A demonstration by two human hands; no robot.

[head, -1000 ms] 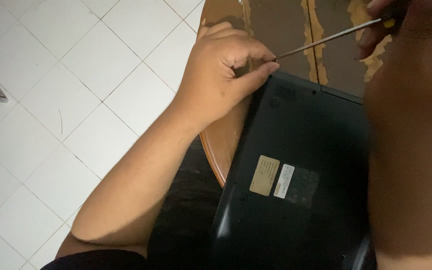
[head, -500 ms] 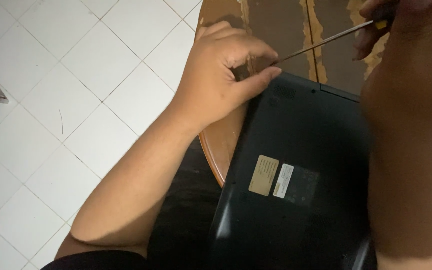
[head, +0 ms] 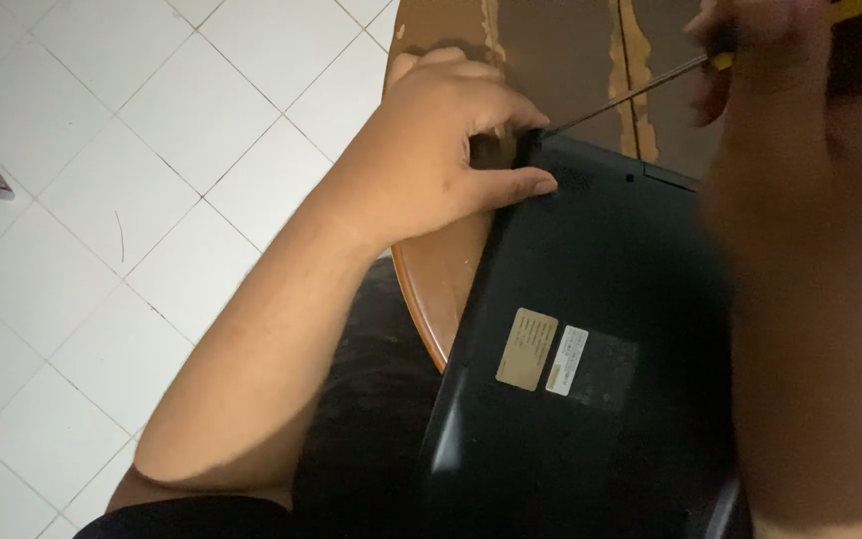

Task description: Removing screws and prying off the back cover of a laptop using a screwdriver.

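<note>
L hand (head: 441, 160) pinches upturned black laptop (head: 591, 379) corner; R hand (head: 780, 60) fisted on screwdriver (head: 631, 95), tip at corner. Base cover still on, prob early.

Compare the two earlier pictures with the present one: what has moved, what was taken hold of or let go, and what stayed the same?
Little changed. The right hand holding the screwdriver shifted slightly, its blurred forearm now covering more of the laptop's right side. Nothing was taken up or let go. The left hand keeps gripping the corner of the upturned black laptop, the tool's tip stays at that corner, and the laptop lies unmoved on the wooden table.
</note>
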